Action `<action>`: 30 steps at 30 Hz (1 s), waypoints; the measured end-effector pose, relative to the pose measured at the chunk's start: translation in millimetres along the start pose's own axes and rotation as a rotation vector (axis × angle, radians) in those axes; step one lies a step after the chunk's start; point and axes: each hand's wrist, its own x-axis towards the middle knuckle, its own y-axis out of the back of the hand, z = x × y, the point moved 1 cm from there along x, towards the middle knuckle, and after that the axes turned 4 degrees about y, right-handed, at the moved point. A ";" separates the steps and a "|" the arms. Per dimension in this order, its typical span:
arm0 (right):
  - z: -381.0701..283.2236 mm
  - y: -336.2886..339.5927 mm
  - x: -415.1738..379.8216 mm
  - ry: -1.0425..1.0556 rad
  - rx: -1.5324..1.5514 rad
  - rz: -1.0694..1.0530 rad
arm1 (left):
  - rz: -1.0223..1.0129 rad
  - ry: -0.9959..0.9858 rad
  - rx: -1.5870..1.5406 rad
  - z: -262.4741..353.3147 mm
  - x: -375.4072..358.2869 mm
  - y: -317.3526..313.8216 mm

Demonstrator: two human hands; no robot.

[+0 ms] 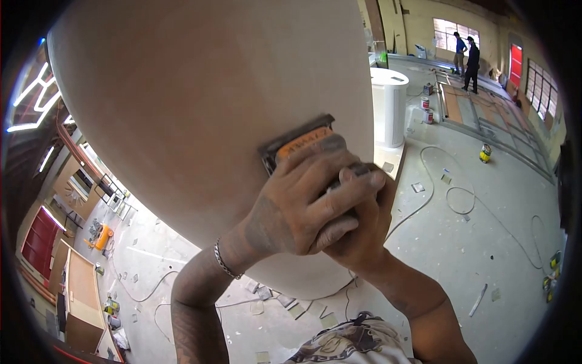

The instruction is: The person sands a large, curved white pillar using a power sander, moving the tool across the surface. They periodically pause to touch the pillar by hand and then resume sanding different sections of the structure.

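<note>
A large white curved panel [182,109] fills the upper middle of the view, smooth and dusty-looking. Against it lies an orange and black power sander [303,142], its flat pad on the surface. My left hand [297,206], with a chain bracelet at the wrist, is closed over the sander's body. My right hand [367,212] is closed on the sander's rear from the other side, partly hidden behind the left. The two hands overlap, and they cover much of the tool.
Sandpaper scraps [297,310] and a cord [433,176] lie on the dusty floor. A white ribbed cabinet [388,109] stands right of the panel, with paint cans [428,115] beyond. Two people [470,64] stand far back near a metal frame [485,115]. An orange compressor [103,236] is at left.
</note>
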 end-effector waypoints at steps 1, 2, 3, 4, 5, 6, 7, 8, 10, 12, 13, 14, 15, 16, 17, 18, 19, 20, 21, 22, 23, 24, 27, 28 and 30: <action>0.7 -0.9 -8.6 -0.006 0.009 0.016 | -0.008 0.014 -0.005 3.3 -6.5 -5.6; 1.4 -1.7 -17.1 -0.011 0.018 0.031 | -0.033 0.043 -0.005 7.5 -13.8 -10.8; 2.6 -3.2 -26.5 -0.012 0.019 0.035 | -0.015 0.056 -0.017 10.8 -20.5 -16.3; 4.0 -5.2 -36.1 -0.012 0.021 0.038 | 0.003 0.069 -0.028 13.8 -26.8 -22.0; 4.3 -5.2 -41.8 -0.010 0.022 0.041 | 0.023 0.081 -0.038 17.9 -31.4 -25.6; 4.7 -3.9 -44.0 -0.011 0.058 0.036 | 0.032 0.100 -0.041 22.2 -33.8 -27.2; 5.2 -3.6 -42.1 -0.001 0.058 0.028 | 0.035 0.102 -0.037 21.6 -33.3 -26.7; 5.0 -3.6 -39.1 0.009 0.058 0.019 | 0.037 0.107 -0.033 21.0 -31.6 -24.3; 3.1 -2.1 -29.3 0.006 0.066 0.000 | 0.039 0.098 -0.024 17.8 -28.4 -19.0; -1.3 3.1 -8.7 -0.009 0.075 -0.022 | 0.038 0.067 -0.007 7.3 -20.0 -11.6; -3.7 5.6 2.4 -0.013 0.075 -0.034 | 0.033 0.074 0.011 3.8 -14.2 -4.7; -5.6 7.6 14.9 -0.011 0.067 -0.051 | 0.029 0.081 0.029 0.2 -6.5 4.1; -6.8 8.2 25.9 -0.007 0.091 -0.042 | 0.026 0.088 0.047 -3.7 1.1 11.4; -7.9 8.8 36.9 -0.003 0.115 -0.034 | 0.111 0.030 0.069 -8.9 9.1 16.3; -9.0 9.4 47.9 0.002 0.139 -0.026 | 0.159 -0.004 0.055 -15.0 17.1 20.2; -11.6 10.9 58.4 0.014 0.142 -0.024 | 0.209 -0.039 0.040 -21.8 23.6 24.1; -13.9 11.0 68.9 0.043 0.133 -0.003 | 0.245 -0.039 0.022 -24.6 29.2 29.2; -16.1 11.0 79.5 0.072 0.124 0.018 | 0.282 -0.040 0.004 -27.4 34.8 34.3; -18.1 9.4 90.4 0.119 0.102 0.055 | 0.319 -0.041 -0.014 -30.1 40.3 39.4; -19.3 6.6 101.6 0.146 0.088 0.077 | 0.368 -0.030 -0.041 -35.0 45.0 43.5; -20.6 3.9 112.8 0.172 0.072 0.100 | 0.393 -0.028 -0.037 -38.1 51.9 50.6; -21.9 2.7 124.6 0.177 0.064 0.110 | 0.417 -0.025 -0.034 -41.3 58.9 57.8; -21.5 0.7 157.0 0.211 0.046 0.158 | 0.328 -0.169 -0.038 -71.0 90.6 89.9; -22.1 0.7 167.2 0.218 0.045 0.167 | 0.328 -0.154 -0.111 -73.2 95.4 93.3; -22.2 0.5 188.7 0.236 0.044 0.194 | 0.376 -0.042 -0.311 -60.2 112.9 91.6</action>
